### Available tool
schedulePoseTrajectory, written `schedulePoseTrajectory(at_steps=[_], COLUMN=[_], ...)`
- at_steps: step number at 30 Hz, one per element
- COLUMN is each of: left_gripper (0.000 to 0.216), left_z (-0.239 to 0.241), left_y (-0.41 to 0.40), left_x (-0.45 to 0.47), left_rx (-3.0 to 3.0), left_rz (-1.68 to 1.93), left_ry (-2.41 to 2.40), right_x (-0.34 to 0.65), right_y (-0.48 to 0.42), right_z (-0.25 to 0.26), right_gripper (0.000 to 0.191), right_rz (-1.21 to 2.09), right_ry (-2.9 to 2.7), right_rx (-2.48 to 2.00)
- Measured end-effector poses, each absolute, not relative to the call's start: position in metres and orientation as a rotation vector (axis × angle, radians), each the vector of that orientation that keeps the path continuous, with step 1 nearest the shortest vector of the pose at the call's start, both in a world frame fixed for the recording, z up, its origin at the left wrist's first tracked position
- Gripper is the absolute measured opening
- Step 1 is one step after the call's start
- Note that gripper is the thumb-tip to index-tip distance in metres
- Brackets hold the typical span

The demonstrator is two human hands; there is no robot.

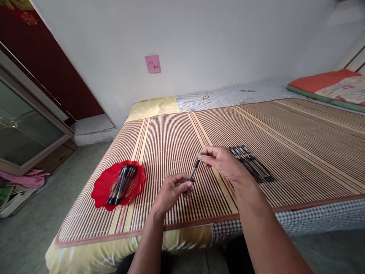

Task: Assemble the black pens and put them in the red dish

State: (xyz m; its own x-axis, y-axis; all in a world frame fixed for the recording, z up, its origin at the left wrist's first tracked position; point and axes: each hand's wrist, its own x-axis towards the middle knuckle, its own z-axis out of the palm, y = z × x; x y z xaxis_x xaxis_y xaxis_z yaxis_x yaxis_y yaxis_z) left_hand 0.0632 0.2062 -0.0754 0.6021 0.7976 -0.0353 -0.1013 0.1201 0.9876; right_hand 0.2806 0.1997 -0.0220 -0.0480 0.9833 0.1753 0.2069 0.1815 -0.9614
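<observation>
Closest to the camera, two bare forearms reached over the front edge of a bed onto a striped bamboo mat (299,152). The left hand (171,192) was curled, with its fingers closed around the lower end of a thin dark pen (195,169). The right hand (221,161) was a little further away and higher, and its thumb and fingertips pinched the upper end of the same pen. The pen was therefore held between both hands, tilted, just above the mat and near its front edge. To the left of the hands, well apart from them, a red plate (98,190) with a wavy rim lay on the mat, and a bundle of dark pens (122,183) rested inside it. Just behind the right hand, a row of similar pens (252,163) lay side by side on the mat. Beyond the mat, a yellow sheet (151,107) covered the far edge of the bed. A folded quilt (330,85) lay at the far right. On the white wall behind was a pink note (153,63); its writing was too small to read.
</observation>
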Motion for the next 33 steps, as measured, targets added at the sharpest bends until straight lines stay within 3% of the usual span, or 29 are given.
schedulePoseTrajectory(at_steps=[4,10,16,23,33], left_gripper=[0.029,0.027,0.025,0.024,0.025], left_z=[-0.075,-0.072,-0.075,-0.071,-0.077], left_y=[0.206,0.207,0.207,0.205,0.207], left_x=[0.064,0.062,0.063,0.062,0.064], left_rx=[1.278,1.290,1.278,1.308,1.288], left_rz=[0.738,0.736,0.743,0.738,0.810], left_ry=[0.684,0.689,0.660,0.662,0.718], right_x=[0.278,0.277,0.276,0.276,0.270], right_y=[0.200,0.198,0.200,0.198,0.206], right_z=[-0.020,-0.017,-0.020,-0.019,-0.027], right_gripper=[0.036,0.024,0.036,0.031,0.036], right_rz=[0.954,1.047,1.038,1.077,0.854], right_ry=[-1.437,-1.391,-1.356,-1.363,-1.398], right_rx=[-1.238,-1.130,-1.164,-1.154,-1.259])
